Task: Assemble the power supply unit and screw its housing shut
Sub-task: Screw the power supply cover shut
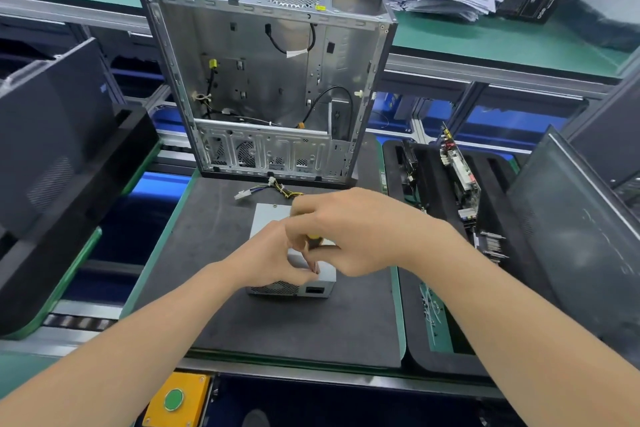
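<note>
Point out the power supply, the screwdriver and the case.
power supply [269, 220]: head view, bare far-left part of its lid.
screwdriver [314, 239]: head view, yellow-and-black handle.
case [263, 80]: head view, inner metal panel.

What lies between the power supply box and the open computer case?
The head view shows a cable bundle with a white connector on the dark mat.

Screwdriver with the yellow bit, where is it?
In the head view the screwdriver is mid-frame, gripped by the right hand over the grey power supply unit, beside the left hand.
</note>
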Tool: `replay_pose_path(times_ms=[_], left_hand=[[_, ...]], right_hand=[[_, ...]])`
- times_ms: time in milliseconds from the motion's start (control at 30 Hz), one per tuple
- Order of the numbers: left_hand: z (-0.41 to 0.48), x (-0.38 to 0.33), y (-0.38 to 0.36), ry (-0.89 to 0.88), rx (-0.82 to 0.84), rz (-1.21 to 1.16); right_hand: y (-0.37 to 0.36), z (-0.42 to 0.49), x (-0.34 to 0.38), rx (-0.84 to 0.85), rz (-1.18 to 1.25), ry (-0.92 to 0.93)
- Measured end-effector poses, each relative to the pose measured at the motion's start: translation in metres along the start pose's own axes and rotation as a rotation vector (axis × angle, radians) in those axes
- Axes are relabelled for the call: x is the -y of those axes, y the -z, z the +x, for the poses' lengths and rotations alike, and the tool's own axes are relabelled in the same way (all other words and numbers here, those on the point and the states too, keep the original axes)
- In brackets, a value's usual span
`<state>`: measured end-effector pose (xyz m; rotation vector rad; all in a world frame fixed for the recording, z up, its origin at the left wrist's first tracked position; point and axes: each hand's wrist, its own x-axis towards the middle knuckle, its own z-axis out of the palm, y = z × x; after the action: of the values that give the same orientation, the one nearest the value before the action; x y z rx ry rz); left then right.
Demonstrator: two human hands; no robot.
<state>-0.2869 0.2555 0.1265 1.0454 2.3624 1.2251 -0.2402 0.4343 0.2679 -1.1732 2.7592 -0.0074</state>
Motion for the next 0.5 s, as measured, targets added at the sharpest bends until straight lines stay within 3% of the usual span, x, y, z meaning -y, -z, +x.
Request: replay_pose_path(times_ms=[100, 200, 333, 400, 500], left_hand=[[-0.001, 0.001, 0.000, -0.006, 0.017, 0.021], [0.001, 0.000, 0.000, -0.047, 0.021, 0.047], [-0.001, 0.001, 0.000, -0.012, -0.002, 0.010], [0.000, 0.001, 0.000, -0.018, 0.002, 0.035], [0.002, 0.001, 0.000, -0.013, 0.022, 0.013]], right_hand=[[0.000, 0.000, -0.004, 0.073, 0.036, -0.041], [-0.006, 0.000, -0.008, 0.025, 0.088, -0.245], [-0.017, 0.009, 0.007, -0.064, -0.129, -0.463], [-0.015, 0.006, 0.011, -0.113, -0.164, -0.408], [-0.002, -0.005, 0.004, 0.010, -0.009, -0.121]])
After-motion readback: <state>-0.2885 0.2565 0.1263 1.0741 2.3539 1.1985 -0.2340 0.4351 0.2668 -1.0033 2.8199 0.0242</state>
